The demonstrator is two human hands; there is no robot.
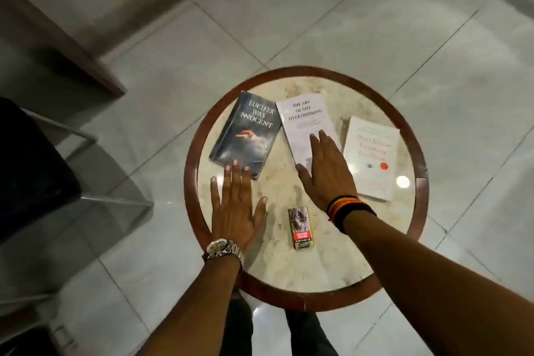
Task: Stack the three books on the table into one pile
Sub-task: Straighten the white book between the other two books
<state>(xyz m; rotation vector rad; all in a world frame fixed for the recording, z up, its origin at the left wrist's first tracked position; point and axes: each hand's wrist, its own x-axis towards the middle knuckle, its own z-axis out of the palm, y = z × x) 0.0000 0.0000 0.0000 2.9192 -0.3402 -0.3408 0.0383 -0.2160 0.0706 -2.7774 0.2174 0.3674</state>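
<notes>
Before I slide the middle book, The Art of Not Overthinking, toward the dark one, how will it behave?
The Art of Not Overthinking looks a thin paperback lying flat, so probably light and somewhat floppy if lifted by one edge. The table top shows a glare spot, suggesting polish, so it should slide easily. The right hand is open over its near end.

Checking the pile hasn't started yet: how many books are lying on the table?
3, all flat and separate: the dark book at left, the pale grey book in the middle under the right hand, the white book at right. None hidden.
</notes>
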